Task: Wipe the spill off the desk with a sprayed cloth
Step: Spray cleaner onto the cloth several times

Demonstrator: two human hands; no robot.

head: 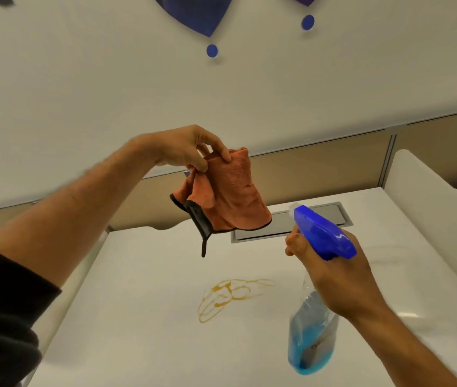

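My left hand [191, 149] pinches the top of an orange cloth [230, 196] with a black edge, and the cloth hangs in the air above the white desk [138, 317]. My right hand [333, 272] grips a clear spray bottle [312, 331] with blue liquid in its lower part. Its blue spray head [323, 233] points up and left at the cloth, a short gap away. A thin amber spill [230, 296] of looping streaks lies on the desk below the cloth and left of the bottle.
A grey cable hatch [330, 213] is set into the desk's far side, behind the cloth. Beige partition panels [319, 171] border the desk at the back, and a white divider [431, 196] rises on the right. Another white surface adjoins the desk on the left.
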